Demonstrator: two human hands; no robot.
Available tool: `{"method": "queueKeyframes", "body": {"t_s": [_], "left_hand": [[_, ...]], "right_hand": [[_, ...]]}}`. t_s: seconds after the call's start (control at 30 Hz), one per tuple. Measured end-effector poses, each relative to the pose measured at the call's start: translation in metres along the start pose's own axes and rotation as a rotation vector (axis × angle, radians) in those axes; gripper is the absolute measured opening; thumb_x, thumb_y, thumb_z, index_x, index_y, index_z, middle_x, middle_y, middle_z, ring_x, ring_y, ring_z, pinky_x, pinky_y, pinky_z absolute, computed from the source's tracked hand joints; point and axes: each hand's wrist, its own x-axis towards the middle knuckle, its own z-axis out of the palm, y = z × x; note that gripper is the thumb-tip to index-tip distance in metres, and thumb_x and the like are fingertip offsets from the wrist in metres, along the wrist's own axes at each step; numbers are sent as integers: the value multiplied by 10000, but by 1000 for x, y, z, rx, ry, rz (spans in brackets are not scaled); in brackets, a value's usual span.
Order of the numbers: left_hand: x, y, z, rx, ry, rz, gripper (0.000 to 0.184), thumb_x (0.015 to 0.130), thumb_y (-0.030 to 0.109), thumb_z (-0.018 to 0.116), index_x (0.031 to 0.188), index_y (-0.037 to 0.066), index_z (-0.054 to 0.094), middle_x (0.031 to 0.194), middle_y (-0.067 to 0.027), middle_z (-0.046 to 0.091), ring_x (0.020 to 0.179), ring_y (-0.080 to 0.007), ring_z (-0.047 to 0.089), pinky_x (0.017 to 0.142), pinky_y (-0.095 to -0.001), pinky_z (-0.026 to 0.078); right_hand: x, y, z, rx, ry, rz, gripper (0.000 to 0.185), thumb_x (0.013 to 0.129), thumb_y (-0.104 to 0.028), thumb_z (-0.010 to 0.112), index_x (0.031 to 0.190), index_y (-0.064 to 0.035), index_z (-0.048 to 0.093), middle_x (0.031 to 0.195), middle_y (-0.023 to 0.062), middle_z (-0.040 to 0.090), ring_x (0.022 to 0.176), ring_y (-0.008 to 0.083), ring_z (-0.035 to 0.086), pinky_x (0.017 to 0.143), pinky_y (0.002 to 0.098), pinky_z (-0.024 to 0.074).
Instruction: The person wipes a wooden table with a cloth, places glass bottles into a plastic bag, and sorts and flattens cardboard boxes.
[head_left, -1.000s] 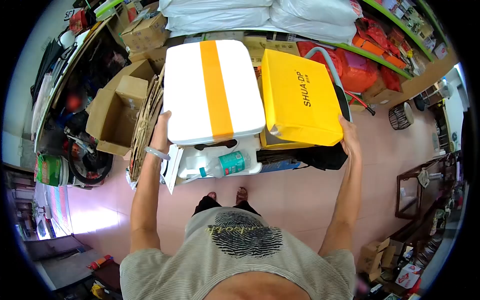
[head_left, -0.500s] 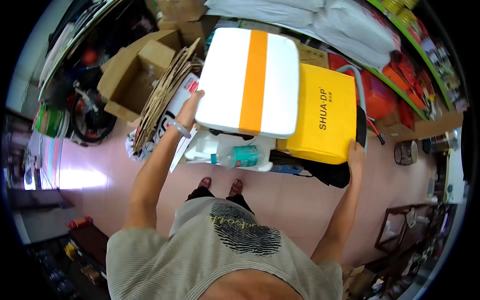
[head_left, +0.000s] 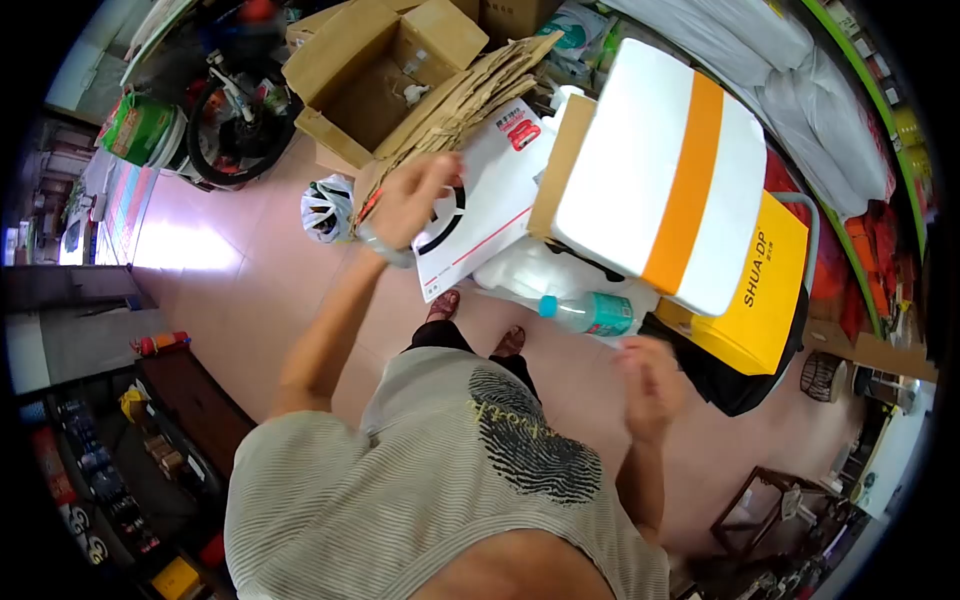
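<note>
My left hand [head_left: 408, 205] hovers by the flattened cardboard [head_left: 465, 100] and the white printed panel [head_left: 490, 190], its fingers stretched out with nothing seen in them. In front of the pile my right hand [head_left: 648, 385] is smeared by motion, just below a clear bottle [head_left: 590, 313] with a teal cap. It looks apart from the bottle. A white box with an orange band [head_left: 650, 170] lies tilted on the pile, a brown cardboard edge showing at its left. Partly under it is a yellow box marked SHUA-DP [head_left: 765, 290], above black fabric [head_left: 725, 385].
An open cardboard box [head_left: 370, 80] stands at the upper left, near a wheel [head_left: 240, 125] and a green-and-white bucket [head_left: 150, 130]. White sacks [head_left: 800, 100] line a green-edged shelf at the upper right. A wooden frame [head_left: 750, 510] stands at the lower right.
Both hands have come off the white and yellow boxes. The right hand has moved in toward the bottle; the left is now by the cardboard. The view has shifted, showing the pile farther right.
</note>
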Motion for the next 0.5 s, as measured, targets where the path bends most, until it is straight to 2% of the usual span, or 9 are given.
{"method": "queueKeyframes", "body": {"t_s": [0.03,0.07,0.17,0.23,0.33,0.37,0.43,0.47,0.5], "left_hand": [[-3,-1,-30,125,53,36,325,892,251,500,1050,-27,558,896,-69,608,816,-116,555,713,-235,448],[-9,1,-44,62,200,24,281,887,202,506,1034,-30,560,860,-63,611,791,-108,552,706,-234,447],[-14,-38,-116,279,329,23,305,869,205,531,1058,-34,536,904,-100,601,769,-141,559,694,-248,454],[-20,-69,-134,542,321,131,409,831,249,579,1114,-33,491,981,-150,564,838,-208,549,741,-291,444],[-27,-72,-142,942,211,328,648,738,332,658,1207,-30,395,1088,-229,479,962,-322,490,823,-363,401],[-23,-71,-137,1071,162,403,741,702,363,685,1239,-29,358,1122,-255,445,1006,-362,463,852,-388,383],[-13,-67,-121,1108,103,329,867,645,385,709,1289,-8,282,1136,-286,410,1040,-406,416,885,-416,345],[-8,-66,-114,1128,76,291,931,617,396,721,1313,2,244,1143,-301,393,1057,-427,392,902,-430,326],[-4,-65,-107,1187,49,221,955,608,387,724,1322,6,218,1149,-305,389,1069,-426,388,906,-442,323]], "right_hand": [[2,-9,26,26,-139,-25,71,821,-28,535,826,22,586,879,104,589,782,160,575,647,264,471],[7,-16,51,54,-278,-48,81,822,-49,546,832,18,590,877,99,591,791,156,583,637,258,477],[7,-5,117,244,-546,498,192,840,-119,554,955,35,571,881,96,591,819,152,589,659,262,491],[2,17,162,450,-642,827,287,845,-176,565,1027,45,547,887,99,588,817,158,587,671,269,496],[3,36,222,513,-513,1049,397,839,-252,576,1086,52,512,884,98,581,818,163,585,665,264,496],[0,46,240,506,-421,966,382,828,-257,586,1033,61,528,837,95,582,753,159,584,617,268,486],[-6,67,269,482,-246,801,368,804,-266,606,927,77,559,745,88,584,621,151,583,523,277,465],[-3,73,278,428,-217,837,384,784,-289,626,919,66,573,714,72,592,649,153,596,520,301,468],[1,68,283,409,-180,852,368,793,-280,610,901,69,573,719,100,598,636,177,598,522,324,463]]}}
